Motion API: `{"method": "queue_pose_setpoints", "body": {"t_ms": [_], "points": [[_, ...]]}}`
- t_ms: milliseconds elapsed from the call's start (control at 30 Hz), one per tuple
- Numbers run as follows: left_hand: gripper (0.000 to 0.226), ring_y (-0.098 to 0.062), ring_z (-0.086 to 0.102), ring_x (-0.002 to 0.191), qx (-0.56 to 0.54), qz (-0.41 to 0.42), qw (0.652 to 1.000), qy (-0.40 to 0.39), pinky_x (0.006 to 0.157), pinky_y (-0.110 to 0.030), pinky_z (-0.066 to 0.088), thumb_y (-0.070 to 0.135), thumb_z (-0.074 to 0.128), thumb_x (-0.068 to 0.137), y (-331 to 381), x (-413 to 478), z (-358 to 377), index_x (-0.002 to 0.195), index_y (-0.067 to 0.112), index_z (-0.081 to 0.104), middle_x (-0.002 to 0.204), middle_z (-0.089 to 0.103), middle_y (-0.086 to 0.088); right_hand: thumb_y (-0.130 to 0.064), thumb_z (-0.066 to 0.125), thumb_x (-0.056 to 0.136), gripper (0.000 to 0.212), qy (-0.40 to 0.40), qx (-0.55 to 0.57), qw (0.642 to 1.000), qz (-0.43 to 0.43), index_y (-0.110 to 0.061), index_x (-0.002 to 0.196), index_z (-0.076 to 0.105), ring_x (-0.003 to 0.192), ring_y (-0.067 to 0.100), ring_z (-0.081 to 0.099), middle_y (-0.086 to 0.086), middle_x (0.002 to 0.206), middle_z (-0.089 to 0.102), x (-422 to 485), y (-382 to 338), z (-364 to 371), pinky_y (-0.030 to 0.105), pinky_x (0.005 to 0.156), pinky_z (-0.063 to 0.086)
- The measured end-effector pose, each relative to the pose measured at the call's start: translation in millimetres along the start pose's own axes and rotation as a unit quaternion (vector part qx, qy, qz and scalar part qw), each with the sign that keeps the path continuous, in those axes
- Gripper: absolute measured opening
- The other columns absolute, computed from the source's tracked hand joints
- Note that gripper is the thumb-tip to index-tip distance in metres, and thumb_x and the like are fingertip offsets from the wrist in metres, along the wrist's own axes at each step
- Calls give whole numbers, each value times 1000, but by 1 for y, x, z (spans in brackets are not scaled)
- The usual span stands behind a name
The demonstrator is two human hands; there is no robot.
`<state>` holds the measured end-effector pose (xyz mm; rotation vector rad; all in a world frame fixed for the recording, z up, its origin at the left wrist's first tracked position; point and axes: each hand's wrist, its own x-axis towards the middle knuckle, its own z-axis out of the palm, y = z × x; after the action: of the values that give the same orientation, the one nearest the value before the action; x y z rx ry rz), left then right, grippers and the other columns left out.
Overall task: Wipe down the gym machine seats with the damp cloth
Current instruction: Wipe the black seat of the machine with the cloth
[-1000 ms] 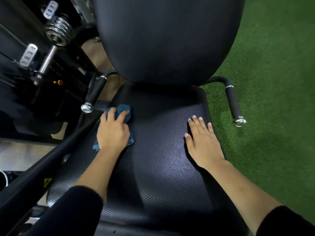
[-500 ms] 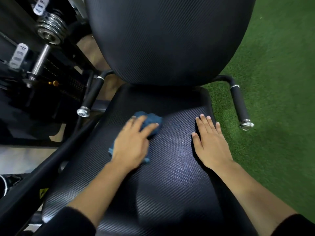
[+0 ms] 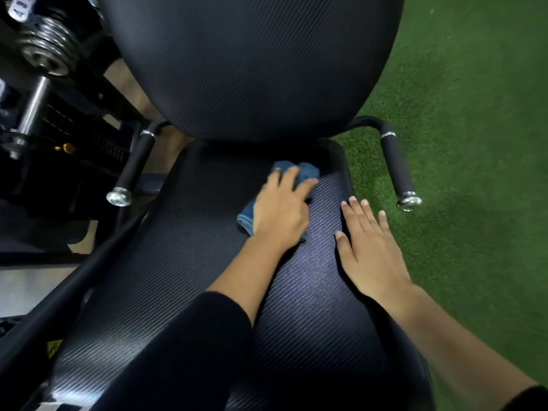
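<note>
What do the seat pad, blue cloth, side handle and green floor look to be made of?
Seat pad: black vinyl or faux leather, probably; fine ribbed emboss, soft sheen. Cloth: soft fabric, perhaps microfibre; it bunches and folds. Handle grip: matte black foam or rubber; shiny metal end cap. Floor: artificial turf, by its short green pile.

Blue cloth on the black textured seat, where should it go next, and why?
Probably draw it back toward the front: the left hand presses the blue cloth at the rear of the black textured seat, beside the flat right hand.
</note>
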<state>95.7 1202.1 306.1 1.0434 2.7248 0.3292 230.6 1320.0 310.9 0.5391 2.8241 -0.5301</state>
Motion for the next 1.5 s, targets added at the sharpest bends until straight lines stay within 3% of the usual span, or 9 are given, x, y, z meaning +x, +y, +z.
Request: {"method": "queue_pose_setpoints", "body": {"t_ms": [200, 300, 400, 533, 633, 867, 1033, 1267, 1500], "points": [[54, -32, 30, 136, -15, 148, 987, -55, 95, -42, 45, 26, 36, 85, 10, -70, -16, 138, 33, 45, 148, 36, -1, -43, 2, 87, 72, -1, -8, 1000, 10, -13, 151, 13, 146, 12, -2, 1, 159, 8, -14, 3, -1, 36, 119, -6], [57, -30, 35, 133, -5, 168, 984, -58, 96, -39, 45, 25, 35, 82, -24, -95, -28, 136, 36, 46, 146, 39, 0, -44, 1, 86, 73, -1, -5, 1000, 12, -14, 151, 12, 146, 12, -3, 1, 159, 8, -17, 5, -2, 36, 119, -6], [53, -33, 39, 124, -13, 88, 996, -18, 98, -46, 45, 22, 37, 82, -63, -88, -29, 133, 32, 49, 141, 42, -6, -44, 0, 86, 73, -6, -4, 1000, 6, -13, 151, 12, 146, 12, -3, 1, 159, 8, -19, 6, -3, 36, 119, -6], [45, -37, 36, 124, 4, -85, 996, 36, 83, -50, 50, 17, 47, 90, -70, -37, -21, 133, 27, 52, 142, 41, -9, -44, 1, 88, 72, -3, -3, 1000, 1, -13, 151, 12, 146, 13, -3, 1, 159, 8, -22, 8, -3, 38, 119, -4], [45, -38, 31, 128, 12, -118, 992, 41, 95, -51, 43, 18, 46, 91, -45, 7, -9, 136, 26, 49, 146, 37, -9, -43, 1, 88, 71, -3, -1, 1000, 2, -13, 151, 12, 146, 13, -3, 1, 159, 8, -24, 10, -4, 38, 119, -4], [50, -33, 34, 128, -12, 76, 997, -4, 96, -43, 45, 23, 38, 85, 25, -2, 6, 132, 30, 51, 144, 40, -5, -41, 6, 90, 68, 6, 4, 1000, 8, -11, 151, 14, 146, 13, -1, 2, 159, 11, -32, 13, -1, 37, 119, -5], [54, -28, 35, 130, -30, 179, 982, -45, 93, -40, 45, 26, 32, 84, 0, -63, -14, 134, 34, 49, 144, 40, 0, -42, 5, 90, 68, -6, 14, 1000, 15, -13, 151, 10, 145, 11, -6, 0, 159, 8, -47, 16, -4, 36, 119, -6], [46, -29, 30, 129, -9, -78, 997, 10, 94, -44, 44, 21, 45, 90, 0, -20, -11, 135, 30, 49, 146, 36, -4, -42, 4, 91, 67, -3, -3, 1000, 7, -13, 151, 11, 146, 13, -4, 0, 159, 10, -66, 21, -5, 37, 119, -5], [52, -33, 38, 126, -24, 111, 993, -38, 90, -46, 50, 26, 32, 84, 54, -95, -12, 130, 31, 53, 140, 45, -2, -42, 7, 90, 69, 9, -22, 1000, 10, -9, 149, 22, 146, 17, 7, 4, 157, 20, -92, 25, -3, 39, 119, -1]]}}
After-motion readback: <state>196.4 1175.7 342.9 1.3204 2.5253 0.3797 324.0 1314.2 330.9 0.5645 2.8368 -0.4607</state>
